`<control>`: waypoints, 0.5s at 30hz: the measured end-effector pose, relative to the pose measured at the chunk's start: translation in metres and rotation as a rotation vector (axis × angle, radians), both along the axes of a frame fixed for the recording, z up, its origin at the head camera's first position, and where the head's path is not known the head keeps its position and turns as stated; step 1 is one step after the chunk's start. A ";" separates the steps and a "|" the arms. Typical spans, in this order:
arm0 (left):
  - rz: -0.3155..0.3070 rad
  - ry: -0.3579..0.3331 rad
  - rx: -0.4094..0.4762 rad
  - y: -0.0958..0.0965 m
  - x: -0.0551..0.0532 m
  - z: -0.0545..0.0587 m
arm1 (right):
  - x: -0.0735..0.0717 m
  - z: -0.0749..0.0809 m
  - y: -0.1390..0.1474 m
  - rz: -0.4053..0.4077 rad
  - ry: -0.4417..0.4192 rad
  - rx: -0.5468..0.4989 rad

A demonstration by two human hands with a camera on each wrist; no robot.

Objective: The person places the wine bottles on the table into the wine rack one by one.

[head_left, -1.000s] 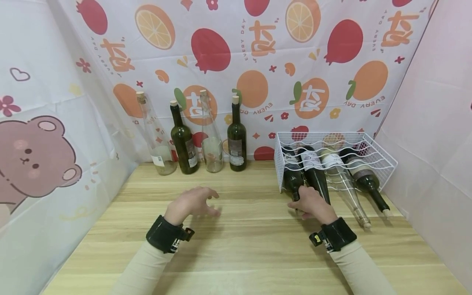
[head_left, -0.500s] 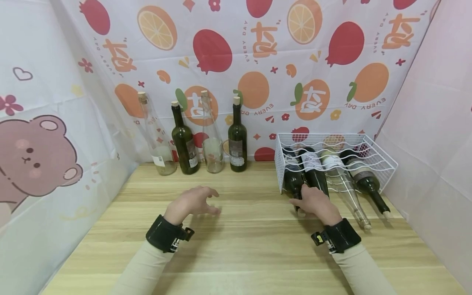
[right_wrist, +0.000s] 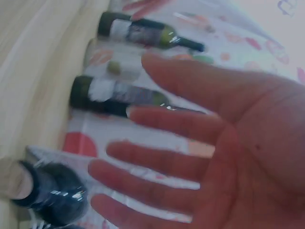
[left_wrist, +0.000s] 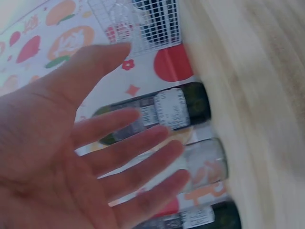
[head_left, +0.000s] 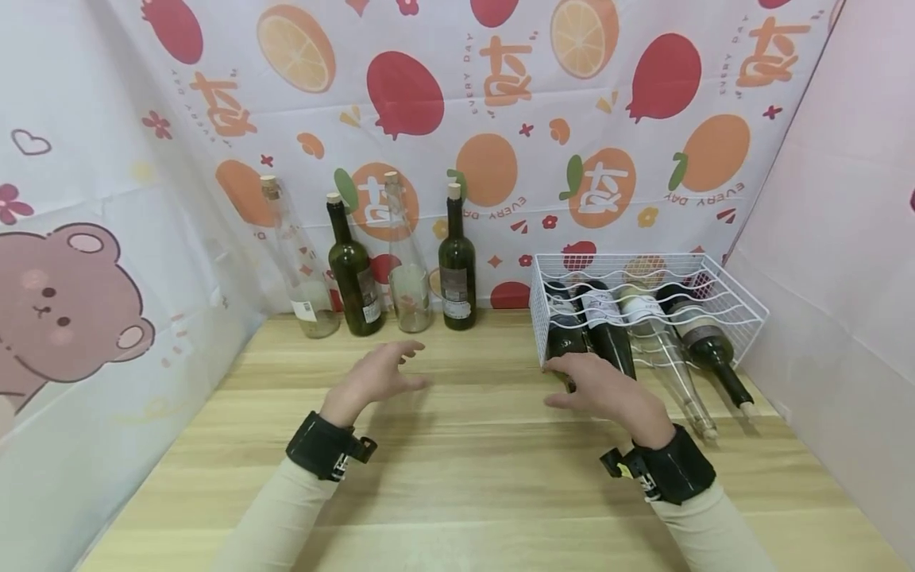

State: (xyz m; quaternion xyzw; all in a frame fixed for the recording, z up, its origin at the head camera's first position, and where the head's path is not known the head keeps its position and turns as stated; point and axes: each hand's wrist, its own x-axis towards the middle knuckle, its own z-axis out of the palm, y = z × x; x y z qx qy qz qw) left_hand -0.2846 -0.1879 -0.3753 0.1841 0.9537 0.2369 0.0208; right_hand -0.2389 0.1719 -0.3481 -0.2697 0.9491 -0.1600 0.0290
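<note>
My right hand [head_left: 608,393] hovers with its fingers spread, just in front of a dark green wine bottle [head_left: 565,340] lying leftmost in a white wire rack [head_left: 752,316]. It partly hides that bottle's neck in the head view. In the right wrist view the bottle's corked end [right_wrist: 24,181] stands apart from the fingers. My left hand [head_left: 375,377] is held over the table with nothing in it, fingers parted. Beside the first bottle lie a second dark bottle [head_left: 611,345], a clear bottle [head_left: 672,357] and another dark bottle [head_left: 713,351], necks pointing towards me.
Along the back wall stand a clear corked bottle [head_left: 314,306], a green bottle [head_left: 354,278], another clear bottle [head_left: 410,290] and another green bottle [head_left: 457,274]. Printed cloth [head_left: 472,48] hangs behind and at the sides of the wooden table [head_left: 472,492].
My right hand has let go of the leftmost rack bottle's neck, and its fingers have spread and drawn back slightly. The left hand has risen a little, still holding nothing.
</note>
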 end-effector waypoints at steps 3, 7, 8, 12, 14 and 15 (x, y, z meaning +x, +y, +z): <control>0.012 0.036 0.083 0.000 -0.010 -0.009 | 0.006 0.004 -0.002 0.122 -0.018 0.005; 0.040 0.071 0.161 0.005 -0.030 -0.018 | 0.014 0.005 -0.005 0.251 -0.089 0.022; 0.053 0.068 0.182 0.007 -0.035 -0.019 | 0.015 0.005 -0.005 0.276 -0.099 0.027; 0.093 0.066 0.226 0.019 -0.059 -0.021 | 0.020 0.005 -0.007 0.334 -0.141 0.047; 0.105 0.059 0.231 0.025 -0.071 -0.022 | 0.023 0.005 -0.007 0.360 -0.168 0.048; 0.108 0.059 0.232 0.028 -0.076 -0.022 | 0.024 0.005 -0.007 0.376 -0.181 0.049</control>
